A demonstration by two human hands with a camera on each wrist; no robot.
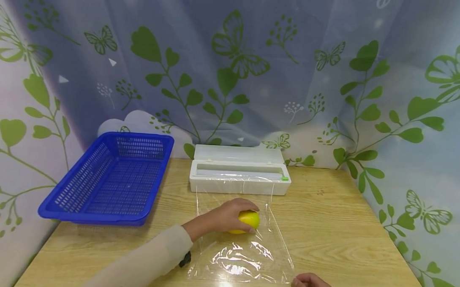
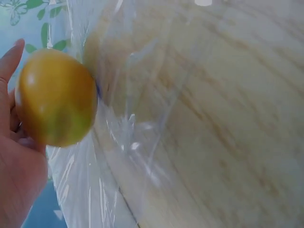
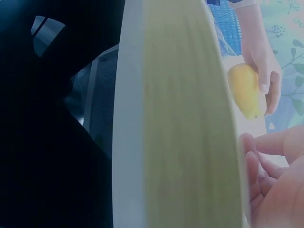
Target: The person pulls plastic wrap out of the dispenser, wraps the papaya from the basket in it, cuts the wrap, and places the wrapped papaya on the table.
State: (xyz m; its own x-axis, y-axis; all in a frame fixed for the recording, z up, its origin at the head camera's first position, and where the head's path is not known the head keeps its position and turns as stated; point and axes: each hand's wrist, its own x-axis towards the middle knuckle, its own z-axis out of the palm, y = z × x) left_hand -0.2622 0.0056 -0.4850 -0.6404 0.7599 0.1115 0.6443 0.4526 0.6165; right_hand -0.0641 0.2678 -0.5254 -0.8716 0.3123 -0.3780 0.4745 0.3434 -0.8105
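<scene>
A yellow mango (image 1: 250,219), smooth and oval with a greenish patch in the left wrist view, is over a sheet of clear cling film (image 1: 245,258) on the table. My left hand (image 1: 227,217) grips the mango from its left side, fingers over the top and thumb along the near side. The film runs from the white dispenser box (image 1: 240,186) toward the near table edge, wrinkled and shiny at its front. At the film's near right corner, my right hand (image 1: 312,286) pinches the edge between thumb and forefinger, other fingers curled.
A blue plastic basket (image 1: 156,191) stands at the left. The dispenser's lid (image 1: 239,154) is raised at the back, with a green slider (image 1: 284,178) at its right end. A patterned curtain (image 1: 277,98) hangs behind the wooden table (image 1: 337,223).
</scene>
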